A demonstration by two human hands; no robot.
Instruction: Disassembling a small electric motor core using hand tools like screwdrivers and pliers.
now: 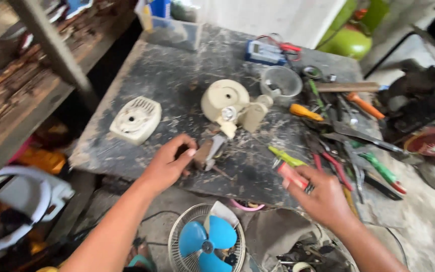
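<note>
Left hand (169, 162) grip closed on small metal part (208, 152) at dark table (167, 85) edge, right hand (323, 194) grip holding red-handled tool (293, 175), cream motor housing (230, 103) behind

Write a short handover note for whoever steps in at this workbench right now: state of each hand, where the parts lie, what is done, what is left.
Left hand: closed on a small dark part at the bench's front edge, beside a small metal piece.
Right hand: holds a red-handled tool.
Cream motor housing sits mid-bench, opened; its vented cover lies apart to the left.
Hand tools are piled at the right; blue fan lies below on the floor.
Done: cover off. Left: motor remains apart, fan unassembled.
</note>
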